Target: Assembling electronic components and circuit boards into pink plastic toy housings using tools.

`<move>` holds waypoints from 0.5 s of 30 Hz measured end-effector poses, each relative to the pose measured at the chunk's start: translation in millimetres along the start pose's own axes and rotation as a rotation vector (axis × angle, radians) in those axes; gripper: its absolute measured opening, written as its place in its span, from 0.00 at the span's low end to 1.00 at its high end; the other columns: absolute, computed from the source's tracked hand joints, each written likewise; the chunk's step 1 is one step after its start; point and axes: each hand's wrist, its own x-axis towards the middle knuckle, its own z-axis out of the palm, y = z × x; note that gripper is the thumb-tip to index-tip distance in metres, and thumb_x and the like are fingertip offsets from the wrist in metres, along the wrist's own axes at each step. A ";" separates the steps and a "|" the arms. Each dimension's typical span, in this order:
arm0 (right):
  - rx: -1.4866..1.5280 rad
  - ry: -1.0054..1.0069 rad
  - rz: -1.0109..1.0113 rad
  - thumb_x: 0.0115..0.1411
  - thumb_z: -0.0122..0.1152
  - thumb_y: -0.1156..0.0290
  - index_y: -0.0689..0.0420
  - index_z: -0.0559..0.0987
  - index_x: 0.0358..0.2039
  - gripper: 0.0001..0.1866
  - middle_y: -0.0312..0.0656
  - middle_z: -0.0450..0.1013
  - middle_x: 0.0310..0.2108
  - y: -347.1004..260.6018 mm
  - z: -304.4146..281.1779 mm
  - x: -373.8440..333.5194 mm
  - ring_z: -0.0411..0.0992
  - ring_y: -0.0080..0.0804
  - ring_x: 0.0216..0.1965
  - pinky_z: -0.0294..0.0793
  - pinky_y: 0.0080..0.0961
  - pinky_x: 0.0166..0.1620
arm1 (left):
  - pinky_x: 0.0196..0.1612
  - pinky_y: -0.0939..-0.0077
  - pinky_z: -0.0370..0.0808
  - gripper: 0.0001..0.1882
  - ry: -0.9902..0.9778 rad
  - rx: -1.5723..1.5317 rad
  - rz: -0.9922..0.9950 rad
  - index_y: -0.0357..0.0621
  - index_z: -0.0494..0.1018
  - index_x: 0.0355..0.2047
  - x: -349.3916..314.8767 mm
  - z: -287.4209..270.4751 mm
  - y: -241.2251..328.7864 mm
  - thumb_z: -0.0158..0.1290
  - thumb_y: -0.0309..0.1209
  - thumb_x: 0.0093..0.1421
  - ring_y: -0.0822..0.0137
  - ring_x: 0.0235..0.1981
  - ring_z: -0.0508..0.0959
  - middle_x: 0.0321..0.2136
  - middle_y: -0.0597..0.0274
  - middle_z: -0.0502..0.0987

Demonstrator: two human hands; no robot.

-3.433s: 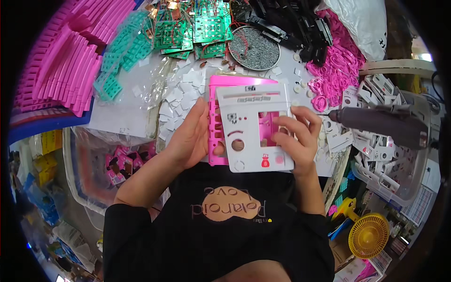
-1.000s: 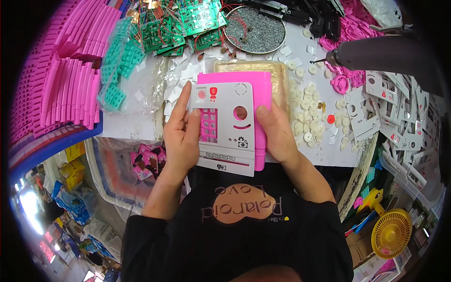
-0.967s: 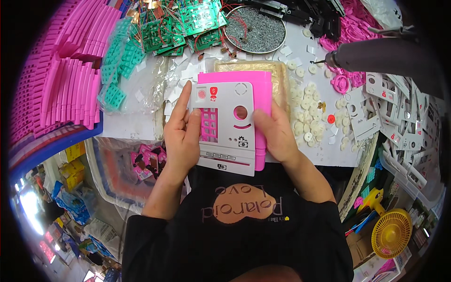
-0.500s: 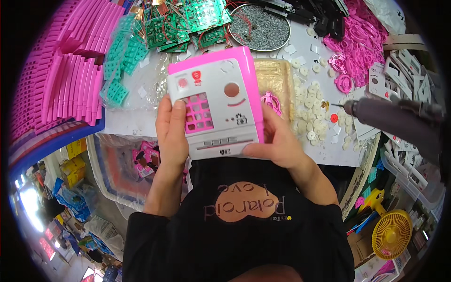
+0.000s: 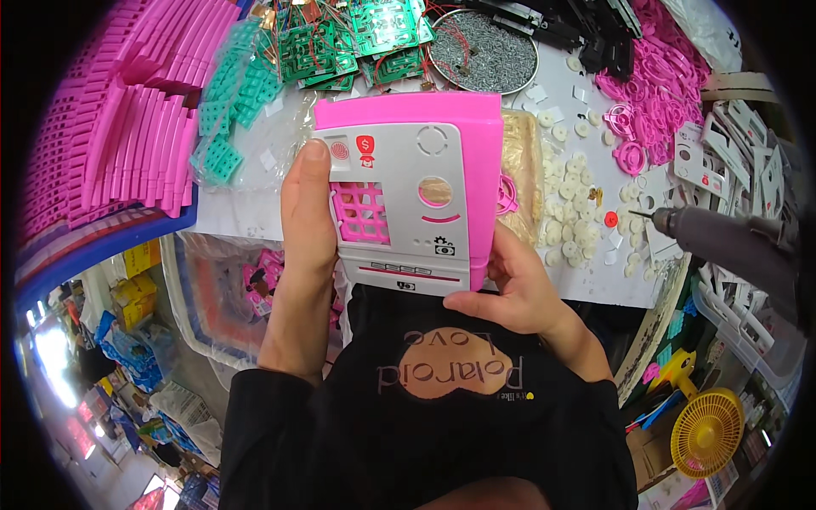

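Observation:
Between my two hands is a pink plastic toy panel [image 5: 401, 263] with a white front plate, seen face up and slightly tilted. Its front has a round hole, a square opening with a pink grid behind it, a slot and red and black printed pictures. My left hand [image 5: 308, 212] is closed along its left edge, thumb on the white face. Closed at the lower right corner, my right hand [image 5: 529, 289] has its thumb by the bottom edge; some of its fingers are hidden behind the panel.
Stacked pink parts [image 5: 140, 144] lie left, by teal button sheets [image 5: 223, 127]. Green circuit boards [image 5: 387, 30] and a tray of screws [image 5: 484, 55] are at the back. White discs [image 5: 574, 204], a tape-wrapped block [image 5: 521, 153], pink rings [image 5: 659, 93] and an electric screwdriver [image 5: 722, 238] are right.
The panel has straightened from its slant and shows more of its pink top and right sides. My right hand has shifted slightly lower at its corner. The view has moved slightly left.

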 end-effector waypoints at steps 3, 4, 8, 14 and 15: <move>-0.003 0.010 0.006 0.57 0.71 0.81 0.61 0.60 0.68 0.41 0.45 0.71 0.58 -1.1 -1.6 1.4 0.74 0.31 0.57 0.75 0.30 0.58 | 0.47 0.72 0.78 0.27 0.005 -0.063 0.029 0.36 0.73 0.53 -1.2 -2.7 -3.0 0.41 0.49 0.76 0.70 0.42 0.81 0.44 0.57 0.81; 0.001 0.016 -0.006 0.57 0.71 0.82 0.62 0.60 0.68 0.41 0.45 0.71 0.58 -1.5 -2.1 2.7 0.74 0.31 0.57 0.75 0.30 0.58 | 0.47 0.72 0.78 0.27 0.001 -0.092 0.036 0.36 0.73 0.54 0.1 -2.6 -2.7 0.41 0.49 0.76 0.70 0.42 0.81 0.44 0.57 0.81; -0.007 0.024 0.012 0.58 0.69 0.81 0.61 0.61 0.67 0.39 0.45 0.72 0.57 -4.1 3.5 2.7 0.74 0.33 0.56 0.75 0.31 0.58 | 0.47 0.72 0.78 0.25 0.048 -0.083 -0.116 0.36 0.73 0.55 3.5 -5.0 -2.9 0.44 0.47 0.75 0.70 0.42 0.81 0.44 0.58 0.82; -0.368 0.066 -0.008 0.58 0.69 0.75 0.62 0.64 0.64 0.35 0.50 0.75 0.49 1.6 1.3 2.4 0.77 0.36 0.47 0.76 0.33 0.51 | 0.48 0.72 0.75 0.19 0.047 0.746 0.587 0.35 0.78 0.46 32.2 -17.0 7.4 0.55 0.41 0.68 0.65 0.40 0.81 0.37 0.59 0.82; -0.433 0.026 0.027 0.58 0.69 0.74 0.62 0.65 0.63 0.34 0.51 0.75 0.48 -6.9 0.0 5.0 0.77 0.37 0.46 0.76 0.34 0.50 | 0.47 0.72 0.75 0.19 -0.019 0.878 0.719 0.35 0.78 0.44 36.1 -10.1 22.7 0.57 0.41 0.66 0.64 0.39 0.81 0.35 0.58 0.81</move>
